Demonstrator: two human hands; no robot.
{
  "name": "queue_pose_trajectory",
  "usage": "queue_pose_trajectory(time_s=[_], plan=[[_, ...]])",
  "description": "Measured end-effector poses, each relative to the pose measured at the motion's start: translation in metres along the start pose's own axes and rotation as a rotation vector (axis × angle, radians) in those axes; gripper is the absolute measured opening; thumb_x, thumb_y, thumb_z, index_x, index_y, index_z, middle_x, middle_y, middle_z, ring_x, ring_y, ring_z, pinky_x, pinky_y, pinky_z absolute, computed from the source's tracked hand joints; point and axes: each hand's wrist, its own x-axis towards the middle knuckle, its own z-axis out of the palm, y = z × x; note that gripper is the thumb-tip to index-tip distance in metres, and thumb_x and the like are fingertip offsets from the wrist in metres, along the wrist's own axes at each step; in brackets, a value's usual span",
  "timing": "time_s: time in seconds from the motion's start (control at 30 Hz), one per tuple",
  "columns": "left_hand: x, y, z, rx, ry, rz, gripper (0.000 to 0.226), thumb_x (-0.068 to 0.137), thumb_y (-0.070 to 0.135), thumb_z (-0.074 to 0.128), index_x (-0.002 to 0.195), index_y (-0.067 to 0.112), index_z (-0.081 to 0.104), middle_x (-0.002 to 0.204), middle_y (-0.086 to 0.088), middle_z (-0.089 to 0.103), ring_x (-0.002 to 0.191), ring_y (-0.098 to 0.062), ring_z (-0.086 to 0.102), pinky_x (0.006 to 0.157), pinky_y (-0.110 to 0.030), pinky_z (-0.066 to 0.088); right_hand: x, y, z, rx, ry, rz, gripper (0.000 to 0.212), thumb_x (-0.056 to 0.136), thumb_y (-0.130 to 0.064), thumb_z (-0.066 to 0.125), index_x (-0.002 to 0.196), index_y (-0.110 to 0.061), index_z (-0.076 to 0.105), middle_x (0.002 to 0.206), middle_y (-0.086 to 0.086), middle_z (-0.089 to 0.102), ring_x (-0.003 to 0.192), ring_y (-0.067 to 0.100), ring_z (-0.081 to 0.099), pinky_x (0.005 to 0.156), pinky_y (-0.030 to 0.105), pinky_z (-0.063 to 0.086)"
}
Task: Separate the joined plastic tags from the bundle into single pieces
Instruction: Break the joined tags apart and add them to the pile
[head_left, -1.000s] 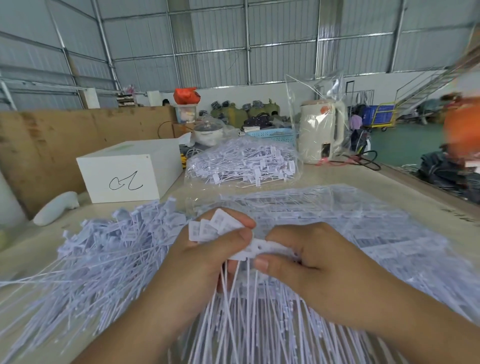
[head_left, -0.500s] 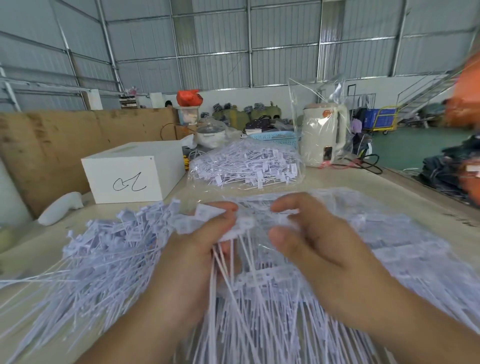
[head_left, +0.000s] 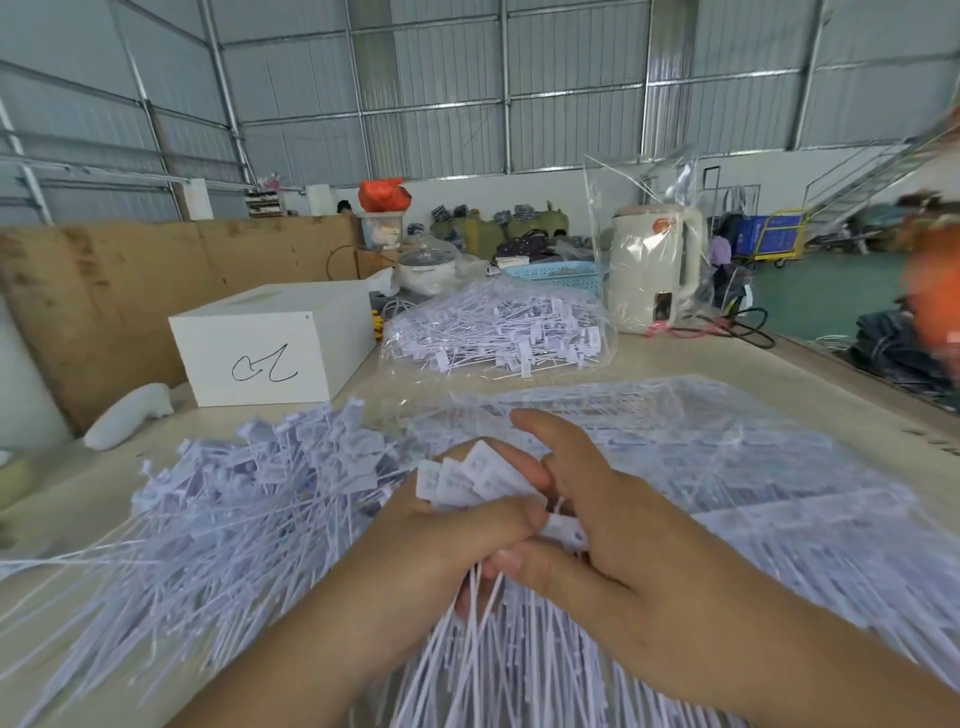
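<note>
The left hand (head_left: 441, 540) fingers (head_left: 498, 519) curl around a fan of joined tags (head_left: 462, 480), thumb pressing them. The right hand (head_left: 613, 545) pinches a tag head (head_left: 563, 529) just beside. Loose tags (head_left: 234, 499) cover the table (head_left: 675, 358) around.

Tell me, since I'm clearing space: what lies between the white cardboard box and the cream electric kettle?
Head view: a clear plastic bag of white tags lies between the box and kettle.

tags (head_left: 470, 480): white, joined, fanned | stems hanging down
</note>
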Motion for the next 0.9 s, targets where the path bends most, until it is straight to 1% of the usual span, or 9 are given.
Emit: queue_pose_trajectory(time_s=[0.07,0.17,0.33,0.47,0.53,0.6,0.67,0.77,0.9], plan=[[-0.001,0.004,0.002,-0.039,-0.072,0.034,0.016,0.068,0.015,0.068,0.081,0.020,0.076,0.073,-0.006,0.072,0.053,-0.010,0.062,0.043,-0.018,0.042,0.000,-0.002,0.001,0.014,0.011,0.001,0.072,0.087,-0.070,0.045,0.139,-0.061,-0.004,0.134,-0.051,0.032,0.121,-0.026,0.035,0.091,-0.005,0.028],[-0.001,0.007,0.002,-0.082,-0.109,0.064,0.017,0.069,0.009,0.066,0.076,0.020,0.077,0.070,-0.006,0.072,0.053,-0.011,0.064,0.043,-0.016,0.043,0.001,-0.004,0.001,0.024,0.031,-0.013,0.071,0.090,-0.061,0.051,0.137,-0.064,-0.002,0.117,-0.058,0.036,0.113,-0.026,0.041,0.084,-0.003,0.032],[0.001,0.009,0.002,-0.097,-0.101,0.101,0.016,0.070,0.006,0.065,0.074,0.016,0.077,0.065,-0.003,0.070,0.054,-0.010,0.065,0.044,-0.014,0.046,0.003,-0.002,0.005,-0.019,0.026,0.010,0.073,0.092,-0.057,0.050,0.138,-0.064,-0.006,0.121,-0.058,0.033,0.119,-0.025,0.037,0.087,-0.004,0.031],[0.005,0.004,-0.004,-0.038,-0.085,0.179,0.014,0.073,0.005,0.066,0.085,0.009,0.073,0.080,-0.009,0.073,0.072,-0.017,0.070,0.058,-0.021,0.053,0.005,-0.006,0.004,-0.038,0.026,-0.002,0.072,0.090,-0.060,0.047,0.141,-0.058,-0.004,0.139,-0.042,0.037,0.125,-0.020,0.037,0.096,0.005,0.036],[0.005,0.004,-0.004,-0.033,-0.069,0.213,0.016,0.075,0.005,0.066,0.090,0.006,0.072,0.090,-0.014,0.074,0.085,-0.025,0.072,0.070,-0.028,0.057,0.005,-0.009,0.001,-0.049,0.036,-0.031,0.064,0.090,-0.062,0.049,0.142,-0.051,0.014,0.130,-0.033,0.052,0.116,-0.012,0.052,0.090,0.016,0.047],[0.004,0.005,-0.004,-0.052,-0.018,0.219,0.013,0.073,0.009,0.068,0.084,0.014,0.073,0.085,-0.011,0.074,0.080,-0.025,0.071,0.066,-0.029,0.056,0.006,-0.010,-0.007,-0.061,0.048,-0.051,0.042,0.089,-0.061,0.053,0.125,-0.043,0.043,0.098,-0.024,0.067,0.082,-0.002,0.065,0.066,0.022,0.052],[0.004,0.006,-0.006,-0.034,0.064,0.227,0.011,0.069,0.016,0.070,0.075,0.024,0.073,0.072,-0.003,0.070,0.068,-0.018,0.066,0.056,-0.024,0.050,0.005,-0.008,-0.014,-0.082,0.049,-0.037,0.030,0.089,-0.061,0.055,0.101,-0.034,0.059,0.065,-0.015,0.060,0.051,0.004,0.052,0.047,0.020,0.037],[0.005,0.009,-0.010,-0.032,0.116,0.229,0.010,0.066,0.020,0.072,0.073,0.027,0.072,0.063,0.001,0.060,0.059,-0.015,0.055,0.048,-0.019,0.042,0.004,-0.003,-0.022,-0.045,0.043,0.001,0.043,0.092,-0.059,0.051,0.074,-0.020,0.053,0.054,-0.004,0.040,0.046,0.006,0.035,0.047,0.023,0.027],[0.003,0.011,-0.004,-0.088,0.120,0.206,0.009,0.066,0.018,0.071,0.071,0.026,0.073,0.056,0.001,0.053,0.046,-0.014,0.047,0.041,-0.020,0.038,0.003,-0.001,-0.028,0.025,0.029,0.049,0.046,0.087,-0.057,0.049,0.070,-0.014,0.046,0.055,-0.007,0.035,0.049,0.004,0.033,0.048,0.019,0.026]])
